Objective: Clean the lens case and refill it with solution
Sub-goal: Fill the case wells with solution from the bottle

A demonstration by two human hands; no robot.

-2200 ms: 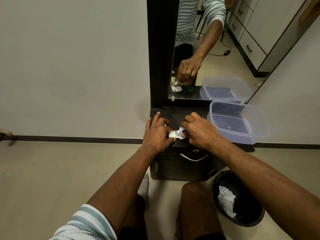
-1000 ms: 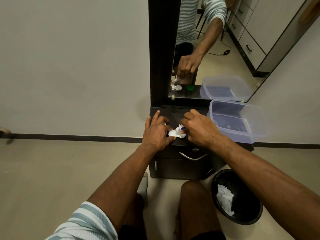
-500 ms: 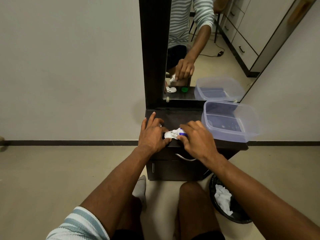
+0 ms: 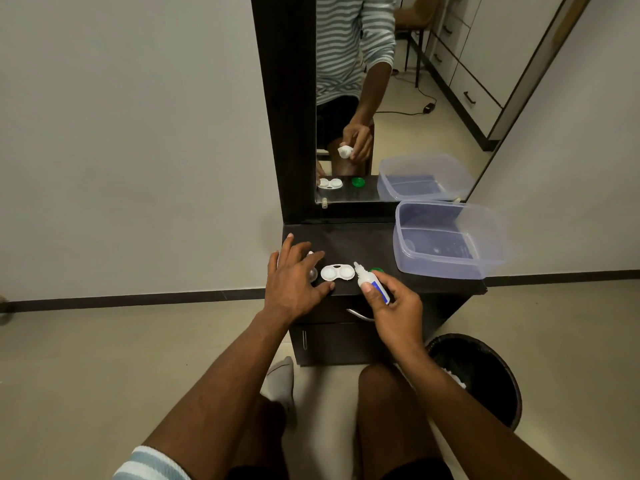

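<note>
The white lens case (image 4: pixel 337 272) lies open on the dark cabinet top (image 4: pixel 363 242), both round wells uncovered. My right hand (image 4: pixel 393 306) grips a small white solution bottle with a blue label (image 4: pixel 369 280), its nozzle tilted toward the case's right well and a little short of it. A green cap (image 4: pixel 376 270) lies just behind the bottle. My left hand (image 4: pixel 294 280) rests flat with spread fingers to the left of the case; a small clear cap (image 4: pixel 70 274) cannot be confirmed, as something pale shows under its fingers.
A clear plastic tub (image 4: pixel 450 239) with water stands on the cabinet's right side. A black waste bin (image 4: pixel 481 375) holding white tissue sits on the floor at the right. A mirror (image 4: pixel 381 98) rises behind the cabinet. My knees are below.
Both hands have drawn apart from the case, uncovering it. My right hand pulled the bottle back to the right; my left hand slid left and opened flat.
</note>
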